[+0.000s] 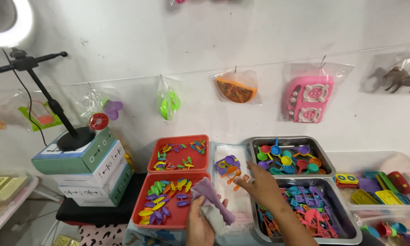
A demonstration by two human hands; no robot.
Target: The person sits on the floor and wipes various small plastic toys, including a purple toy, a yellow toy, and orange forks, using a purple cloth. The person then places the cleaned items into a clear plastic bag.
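**Cloth in one hand, the other among the toy pieces**

The left hand (200, 223) grips a purple-grey cloth (212, 200) at the near edge, just right of the red tray (145, 200) of small coloured bits. The right hand (262, 184) reaches out, fingers loosely spread, touching an orange toy spatula (242, 181) on clear plastic bags (234, 205), left of the steel tray (350, 228).

Cut off and covered at the near edge

The left hand (199, 225) leaves the frame at the wrist; the purple cloth (211, 202) hides its fingers. The near steel tray (350, 232) is cropped below.
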